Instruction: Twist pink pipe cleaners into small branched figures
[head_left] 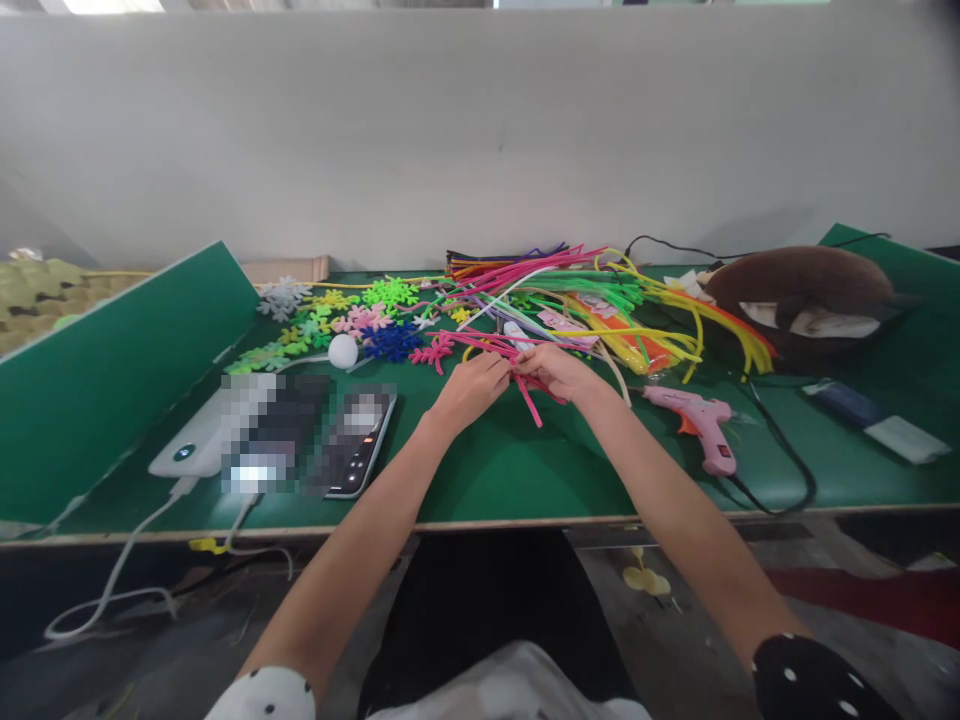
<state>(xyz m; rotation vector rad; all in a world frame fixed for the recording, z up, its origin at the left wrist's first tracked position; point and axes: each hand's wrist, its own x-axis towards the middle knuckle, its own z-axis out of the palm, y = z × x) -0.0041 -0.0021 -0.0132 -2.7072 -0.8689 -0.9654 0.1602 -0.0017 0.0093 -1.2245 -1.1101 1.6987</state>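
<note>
Several pink pipe cleaners (529,402) are gathered between my two hands over the green table. My left hand (474,388) is closed, fingers pinching the pink stems from the left. From the other side my right hand (553,370) grips them too, with its thumb and fingers together. Some stems stick out to the upper left and one points down toward me. Just behind my hands lies a large heap of loose pipe cleaners (540,275) in pink, green, yellow and orange. To the left of it is a pile of snowflake-shaped pieces (391,340) in many colours.
A pink glue gun (701,420) with a black cord lies to the right. Phones, one a smartphone (360,440), and a white power bank (202,440) with cables lie left. Also around are a white ball (343,351), a brown cushion-like object (802,285) and green side panels (127,390).
</note>
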